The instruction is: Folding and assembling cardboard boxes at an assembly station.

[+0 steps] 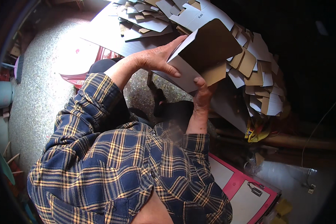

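Note:
Between my hands is a cardboard box [188,72], white outside and brown inside, partly folded with its open side showing and a brown flap hanging low on the right. My left hand [160,59] grips its left wall, thumb on the white face and fingers behind the edge. At the lower right corner my right hand [203,93] holds it, thumb up on the white face; its other fingers are hidden behind the box. A large pile of flat box blanks [259,71], white and brown, lies beyond and to the right.
More flat cardboard [143,18] is stacked on the grey table [112,41] at the back. A red plastic stool [72,78] stands on the speckled floor [37,93] at left. A pink-framed panel [231,183] lies lower right, near a yellow bag [258,133] under the pile.

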`<state>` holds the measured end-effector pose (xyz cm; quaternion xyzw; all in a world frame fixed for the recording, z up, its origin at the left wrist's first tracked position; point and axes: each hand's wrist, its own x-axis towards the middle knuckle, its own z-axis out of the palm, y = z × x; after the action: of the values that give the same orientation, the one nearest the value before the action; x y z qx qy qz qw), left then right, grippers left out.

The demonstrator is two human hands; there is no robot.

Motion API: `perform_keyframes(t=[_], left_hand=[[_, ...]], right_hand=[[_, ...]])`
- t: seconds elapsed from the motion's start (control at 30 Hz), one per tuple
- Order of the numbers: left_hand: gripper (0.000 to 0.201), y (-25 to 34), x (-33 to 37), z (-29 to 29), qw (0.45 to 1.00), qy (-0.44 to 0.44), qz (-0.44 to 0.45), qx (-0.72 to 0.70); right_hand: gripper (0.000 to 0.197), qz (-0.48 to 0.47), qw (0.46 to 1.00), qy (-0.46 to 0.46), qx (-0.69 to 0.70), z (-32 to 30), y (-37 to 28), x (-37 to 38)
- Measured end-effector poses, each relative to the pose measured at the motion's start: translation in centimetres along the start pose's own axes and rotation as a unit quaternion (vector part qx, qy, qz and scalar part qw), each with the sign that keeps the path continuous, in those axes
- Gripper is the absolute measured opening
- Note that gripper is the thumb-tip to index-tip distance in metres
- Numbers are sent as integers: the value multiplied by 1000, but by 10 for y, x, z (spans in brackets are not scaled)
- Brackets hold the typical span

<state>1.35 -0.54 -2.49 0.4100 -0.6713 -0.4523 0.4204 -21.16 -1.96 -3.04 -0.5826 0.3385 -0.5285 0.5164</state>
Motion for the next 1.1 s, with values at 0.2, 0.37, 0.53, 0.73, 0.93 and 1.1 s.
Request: perform_keyframes(t=[0.2,0.37,0.53,0.73,0.93,1.1], left_hand=[[131,4,1,-3,997,40,23,-67],[123,4,8,-4,993,63,48,-91],[124,-3,-2,-3,990,62,14,-125],[128,17,0,-5,980,81,14,-180],[127,19,-3,-6,994,71,26,-81],[121,20,-5,-7,984,107,18,-140]], right_hand=[[96,-50,996,-74,8,1,-11,3],[117,-2,995,-97,-39,-6,-15,3],[121,4,997,-72,-16,3,-9,1],[122,-53,991,-84,-95,-1,-11,3],[126,-21,995,-83,-55,2,-13,1],[127,-19,994,-91,-50,5,-4,1]])
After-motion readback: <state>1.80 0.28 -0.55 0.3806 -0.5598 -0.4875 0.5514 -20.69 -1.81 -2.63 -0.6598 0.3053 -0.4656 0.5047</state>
